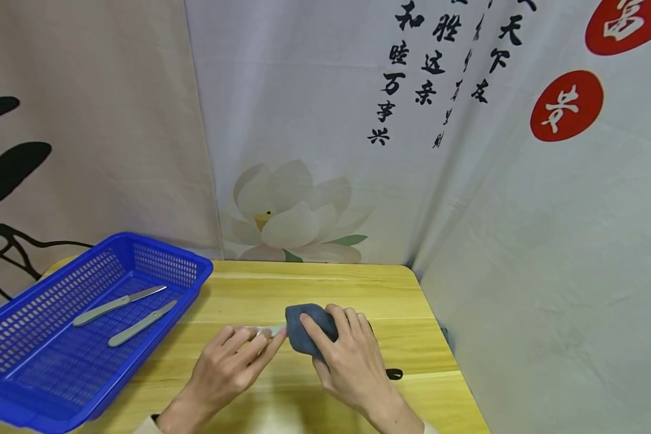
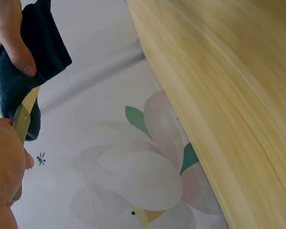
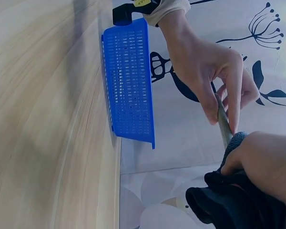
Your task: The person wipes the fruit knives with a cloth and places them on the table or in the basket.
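Note:
My left hand (image 1: 225, 367) holds a knife by its grey-green handle (image 2: 22, 123), with the fingers along it and the thumb below. In the left wrist view, part of the knife blade (image 2: 30, 99) shows between the handle and a dark blue-grey cloth (image 1: 298, 339). My right hand (image 1: 352, 364) grips this cloth, which is folded about the blade; the blade's tip is hidden. Both hands are close together above the table. In the right wrist view, the handle runs from the left fingers into the cloth (image 3: 233, 202).
A blue plastic basket (image 1: 54, 377) stands at the left of the wooden table (image 1: 407, 313). Two more knives, an upper one (image 1: 103, 309) and a lower one (image 1: 141, 325), lie in it. A small black loop (image 1: 394, 374) shows beside the right wrist. Printed curtains (image 1: 314, 120) hang behind.

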### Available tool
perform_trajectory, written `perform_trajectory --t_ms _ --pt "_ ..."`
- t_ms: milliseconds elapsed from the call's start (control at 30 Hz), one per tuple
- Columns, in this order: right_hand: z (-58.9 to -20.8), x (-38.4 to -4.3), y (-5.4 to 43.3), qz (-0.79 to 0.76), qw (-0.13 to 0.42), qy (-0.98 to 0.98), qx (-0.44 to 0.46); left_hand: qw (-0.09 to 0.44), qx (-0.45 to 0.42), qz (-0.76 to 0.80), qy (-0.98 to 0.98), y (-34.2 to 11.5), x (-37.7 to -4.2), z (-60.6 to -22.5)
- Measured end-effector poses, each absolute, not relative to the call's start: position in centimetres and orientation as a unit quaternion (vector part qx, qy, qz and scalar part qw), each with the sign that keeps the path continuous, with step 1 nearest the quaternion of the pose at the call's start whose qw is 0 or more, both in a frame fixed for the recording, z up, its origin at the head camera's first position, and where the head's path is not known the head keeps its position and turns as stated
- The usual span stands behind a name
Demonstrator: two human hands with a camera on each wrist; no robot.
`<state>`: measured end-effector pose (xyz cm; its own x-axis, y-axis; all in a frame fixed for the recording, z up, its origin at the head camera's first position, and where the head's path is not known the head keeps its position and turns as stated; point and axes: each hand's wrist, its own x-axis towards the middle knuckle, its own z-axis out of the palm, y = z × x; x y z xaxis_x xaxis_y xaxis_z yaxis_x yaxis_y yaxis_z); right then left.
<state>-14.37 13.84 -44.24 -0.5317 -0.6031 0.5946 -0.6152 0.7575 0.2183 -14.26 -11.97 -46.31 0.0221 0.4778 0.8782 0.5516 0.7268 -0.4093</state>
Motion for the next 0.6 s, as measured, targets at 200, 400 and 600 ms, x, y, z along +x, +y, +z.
perform_trajectory --t_ms 200,400,600 --pt "-44.5 -14.9 14.7 0.015 0.343 -0.876 0.340 0.625 -0.367 -0.029 -0.688 -12.3 -14.3 -46.0" --pt "-44.8 -15.3 16.1 0.017 0.343 -0.881 0.325 0.626 -0.364 -0.029 -0.689 -12.6 -14.3 -45.9" --pt "-45.2 -15.8 17.9 0.012 0.338 -0.888 0.310 0.625 -0.369 -0.026 -0.687 -13.0 -14.4 -45.9"
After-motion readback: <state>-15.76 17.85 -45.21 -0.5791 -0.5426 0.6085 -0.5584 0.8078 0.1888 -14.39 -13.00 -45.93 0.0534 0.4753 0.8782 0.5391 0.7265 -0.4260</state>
